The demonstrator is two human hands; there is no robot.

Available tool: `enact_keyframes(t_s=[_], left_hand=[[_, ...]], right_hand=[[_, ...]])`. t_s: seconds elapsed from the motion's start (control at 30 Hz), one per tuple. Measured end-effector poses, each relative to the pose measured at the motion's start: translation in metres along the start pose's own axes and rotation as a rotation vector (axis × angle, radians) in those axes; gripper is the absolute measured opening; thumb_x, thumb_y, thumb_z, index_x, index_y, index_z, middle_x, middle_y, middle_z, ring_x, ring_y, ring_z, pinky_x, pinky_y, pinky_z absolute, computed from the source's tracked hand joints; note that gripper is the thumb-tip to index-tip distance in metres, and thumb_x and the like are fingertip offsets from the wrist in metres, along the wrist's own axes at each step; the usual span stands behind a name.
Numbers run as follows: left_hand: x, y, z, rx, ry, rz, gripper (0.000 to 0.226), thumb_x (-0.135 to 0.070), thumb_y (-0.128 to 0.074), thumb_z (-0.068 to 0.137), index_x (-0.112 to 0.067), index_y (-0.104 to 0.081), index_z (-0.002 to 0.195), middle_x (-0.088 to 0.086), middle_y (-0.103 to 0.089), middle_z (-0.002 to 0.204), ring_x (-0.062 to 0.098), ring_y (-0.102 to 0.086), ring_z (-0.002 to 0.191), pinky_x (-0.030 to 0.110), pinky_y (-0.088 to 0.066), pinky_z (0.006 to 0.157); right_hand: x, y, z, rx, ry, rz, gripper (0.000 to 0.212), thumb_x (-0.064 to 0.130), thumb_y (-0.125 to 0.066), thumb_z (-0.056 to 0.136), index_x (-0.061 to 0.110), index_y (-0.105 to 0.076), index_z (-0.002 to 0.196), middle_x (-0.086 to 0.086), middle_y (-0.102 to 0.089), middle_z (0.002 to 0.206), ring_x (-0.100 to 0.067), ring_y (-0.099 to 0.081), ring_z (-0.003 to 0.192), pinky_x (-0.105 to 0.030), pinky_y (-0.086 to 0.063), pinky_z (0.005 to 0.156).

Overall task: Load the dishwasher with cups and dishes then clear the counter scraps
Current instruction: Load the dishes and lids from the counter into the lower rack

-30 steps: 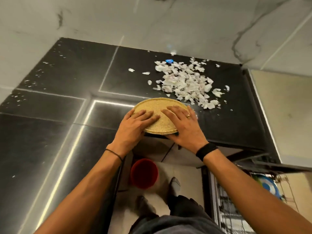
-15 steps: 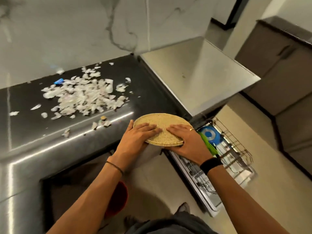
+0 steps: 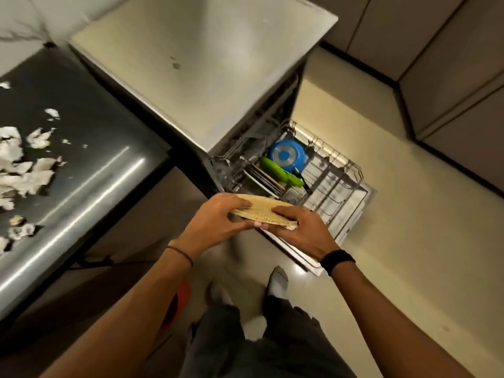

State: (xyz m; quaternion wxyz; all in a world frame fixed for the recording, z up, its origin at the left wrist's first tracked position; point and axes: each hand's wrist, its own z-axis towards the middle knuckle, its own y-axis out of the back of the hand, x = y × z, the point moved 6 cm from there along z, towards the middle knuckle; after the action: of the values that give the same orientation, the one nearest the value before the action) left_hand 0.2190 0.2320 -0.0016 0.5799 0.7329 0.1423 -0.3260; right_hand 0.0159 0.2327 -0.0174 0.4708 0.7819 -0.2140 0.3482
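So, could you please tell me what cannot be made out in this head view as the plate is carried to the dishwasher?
- Underside of the tan plate: hidden by the left hand and right hand gripping it.
- Front-left of the dishwasher rack: covered by plate and hands.
- White scraps on the counter: pile cut off by the left edge, blurred.
- Red container on the floor: mostly behind the left forearm.

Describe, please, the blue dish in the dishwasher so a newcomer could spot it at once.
Find the wire dishwasher rack pulled out over the floor below the pale counter. At its inner end, beside a lime-green dish and dark plates, sits the blue dish, the only round blue item, with a paler ring.
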Motion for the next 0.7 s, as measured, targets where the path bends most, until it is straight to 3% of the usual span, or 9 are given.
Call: enact_keyframes(t_s=[0.17,0.3,0.37,0.47,0.7], left_hand=[[0.064,-0.055,0.048,0.105,0.035,-0.099,0.077,-0.084,-0.057,0.069,-0.024,-0.073,0.114,-0.007,-0.067,0.122,0.008,-0.054,0.119,0.025,-0.041,0.103],[0.140,-0.112,0.090,0.066,0.033,-0.169,0.057,-0.056,-0.081,0.070,-0.013,-0.076,0.105,0.001,-0.067,0.111,0.011,-0.057,0.109,0.007,-0.036,0.094],[0.184,-0.144,0.105,-0.009,0.023,-0.175,0.047,-0.045,-0.083,0.070,-0.010,-0.076,0.100,0.006,-0.071,0.108,0.016,-0.061,0.110,0.016,-0.041,0.099],[0.240,-0.180,0.118,-0.051,-0.006,-0.161,0.035,-0.028,-0.085,0.074,-0.008,-0.075,0.102,0.006,-0.071,0.113,0.018,-0.059,0.119,0.017,-0.040,0.105],[0.312,-0.223,0.165,-0.047,-0.055,-0.121,0.046,-0.046,-0.067,0.081,-0.015,-0.071,0.115,0.001,-0.064,0.130,0.019,-0.049,0.135,0.036,-0.040,0.113]], right_hand=[[-0.064,-0.034,0.040,0.060,-0.103,0.113,0.065,0.063,-0.067,0.080,0.024,-0.064,0.132,0.008,-0.062,0.134,-0.001,-0.053,0.117,-0.005,-0.035,0.093],[-0.125,-0.088,0.092,0.034,-0.173,0.167,0.068,0.068,-0.060,0.080,0.024,-0.064,0.131,0.008,-0.062,0.135,-0.004,-0.054,0.123,-0.020,-0.041,0.104],[-0.160,-0.122,0.123,0.009,-0.188,0.155,0.071,0.072,-0.057,0.080,0.024,-0.063,0.133,0.008,-0.061,0.136,-0.002,-0.054,0.123,-0.024,-0.043,0.107],[-0.201,-0.168,0.165,-0.044,-0.191,0.115,0.073,0.073,-0.056,0.082,0.024,-0.061,0.135,0.006,-0.059,0.140,-0.006,-0.053,0.128,-0.030,-0.043,0.110],[-0.251,-0.224,0.228,-0.248,-0.226,0.172,0.071,0.071,-0.060,0.081,0.020,-0.065,0.130,0.006,-0.065,0.131,-0.003,-0.059,0.117,-0.030,-0.048,0.103]])
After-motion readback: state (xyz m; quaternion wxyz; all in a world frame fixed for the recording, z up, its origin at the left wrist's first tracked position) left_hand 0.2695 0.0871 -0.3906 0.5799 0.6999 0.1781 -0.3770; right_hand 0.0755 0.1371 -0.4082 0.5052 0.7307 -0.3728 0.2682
